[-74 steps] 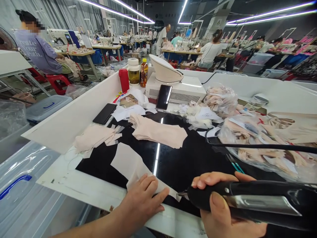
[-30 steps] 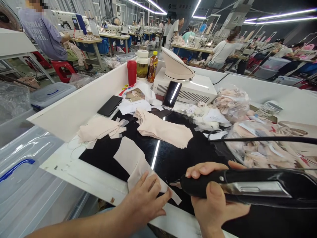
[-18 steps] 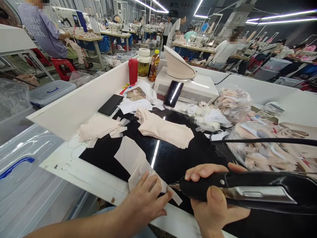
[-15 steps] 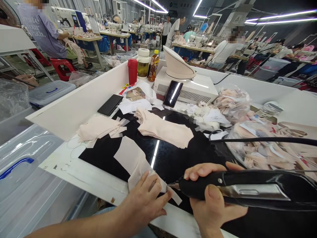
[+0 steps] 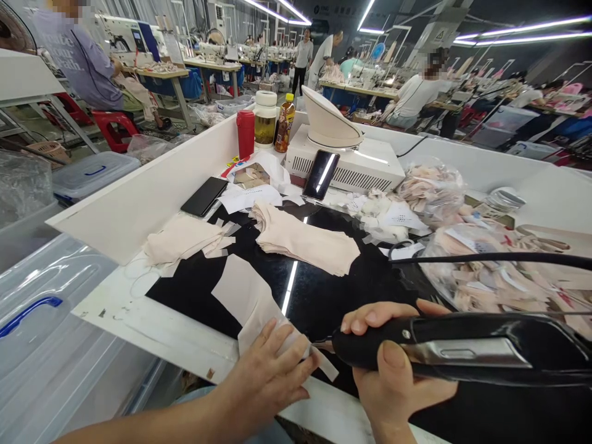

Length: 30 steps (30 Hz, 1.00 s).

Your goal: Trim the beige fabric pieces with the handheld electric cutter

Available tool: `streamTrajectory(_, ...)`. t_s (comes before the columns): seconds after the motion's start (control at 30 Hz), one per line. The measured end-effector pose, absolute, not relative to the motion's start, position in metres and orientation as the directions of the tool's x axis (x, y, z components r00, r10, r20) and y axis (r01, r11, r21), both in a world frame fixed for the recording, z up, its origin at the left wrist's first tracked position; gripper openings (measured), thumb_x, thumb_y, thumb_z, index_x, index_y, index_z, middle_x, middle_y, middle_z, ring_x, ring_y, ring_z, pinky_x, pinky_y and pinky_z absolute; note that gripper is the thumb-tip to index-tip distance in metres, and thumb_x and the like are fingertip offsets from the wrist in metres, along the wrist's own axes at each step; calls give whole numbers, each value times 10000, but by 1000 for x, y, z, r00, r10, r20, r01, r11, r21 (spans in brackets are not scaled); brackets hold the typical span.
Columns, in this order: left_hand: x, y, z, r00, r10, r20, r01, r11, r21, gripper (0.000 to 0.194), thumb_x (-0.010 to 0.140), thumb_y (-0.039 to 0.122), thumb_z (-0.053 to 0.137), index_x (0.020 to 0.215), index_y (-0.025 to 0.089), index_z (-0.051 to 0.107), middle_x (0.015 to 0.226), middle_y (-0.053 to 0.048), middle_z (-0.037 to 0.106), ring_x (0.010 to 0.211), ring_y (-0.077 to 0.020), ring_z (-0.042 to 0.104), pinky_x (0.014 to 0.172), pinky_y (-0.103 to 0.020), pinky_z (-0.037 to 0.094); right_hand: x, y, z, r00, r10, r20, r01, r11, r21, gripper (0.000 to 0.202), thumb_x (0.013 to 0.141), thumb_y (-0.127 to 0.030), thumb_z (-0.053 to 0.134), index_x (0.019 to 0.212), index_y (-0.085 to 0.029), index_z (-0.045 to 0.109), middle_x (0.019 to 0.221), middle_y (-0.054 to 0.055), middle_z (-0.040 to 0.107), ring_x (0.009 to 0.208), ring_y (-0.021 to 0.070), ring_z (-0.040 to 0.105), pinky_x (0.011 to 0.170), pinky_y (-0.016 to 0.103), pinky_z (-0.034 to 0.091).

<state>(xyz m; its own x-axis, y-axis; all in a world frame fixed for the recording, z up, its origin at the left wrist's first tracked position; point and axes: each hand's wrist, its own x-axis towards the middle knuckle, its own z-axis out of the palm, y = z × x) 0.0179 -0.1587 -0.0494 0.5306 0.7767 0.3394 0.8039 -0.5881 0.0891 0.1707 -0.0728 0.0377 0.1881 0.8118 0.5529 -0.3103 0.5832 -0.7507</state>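
My left hand (image 5: 272, 376) lies over a pale beige fabric piece (image 5: 245, 290), fingers spread and pressing it down at the table's front edge. A narrow strip of that fabric sticks out beyond my fingertips on the right. In my right hand (image 5: 393, 370) is a black corded power tool (image 5: 467, 348) with a silver panel, my thumb and fingers wrapped round its front end. Its thin metal tip points left and meets the fabric edge beside my left fingers; whether it touches is hard to see.
A stack of beige fabric pieces (image 5: 305, 239) lies mid-table, another pile (image 5: 185, 240) to its left. Behind stand phones, bottles and a white vented box (image 5: 346, 163). Bagged fabric pieces (image 5: 490, 265) sit at right, under a black cable (image 5: 509, 259). Co-workers sit and stand beyond the low white walls.
My hands, the fabric and the tool keep nearly the same positions. The view has shifted very slightly, and a standing person far back has moved a little left.
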Motion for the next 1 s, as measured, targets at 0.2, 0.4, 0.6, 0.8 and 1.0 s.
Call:
streamTrajectory(0.2,18,-157,-44,514,785,345,813,-574,94,628,940,524,775,1455,232,565,1340,-57,626,1286,-306,569,1179,-514,414,171,-74,38,190,817,544,-309,576,-757,427,897,-211,783,1280,-248,596,852,-24,663,671,156,620,581,323,592)
streamTrajectory(0.4,18,-157,-41,502,788,355,817,-568,105,727,813,539,891,1402,233,593,1250,-63,659,1215,-301,618,1120,-508,487,170,-74,36,189,828,529,-329,561,-760,432,889,-210,790,1273,-246,595,856,-21,667,666,159,624,574,328,590)
streamTrajectory(0.6,15,-157,-47,506,774,381,809,-579,102,734,826,553,876,1421,236,586,1235,-65,672,1210,-300,629,1121,-513,491,168,-73,39,210,818,535,-315,575,-755,440,880,-215,795,1273,-243,599,837,-24,662,657,156,620,567,323,589)
streamTrajectory(0.8,15,-158,-48,489,777,396,814,-570,113,768,783,539,913,1413,239,592,1257,-74,670,1211,-314,632,1115,-527,497,171,-75,39,207,813,545,-301,583,-755,449,878,-220,781,1282,-245,588,833,-25,651,643,157,602,547,324,582)
streamTrajectory(1.0,17,-159,-47,489,786,379,813,-568,130,766,805,520,902,1436,233,576,1262,-81,666,1231,-317,622,1134,-543,480,173,-78,36,200,821,534,-273,570,-775,434,888,-201,761,1282,-250,584,834,-24,649,650,158,610,555,330,588)
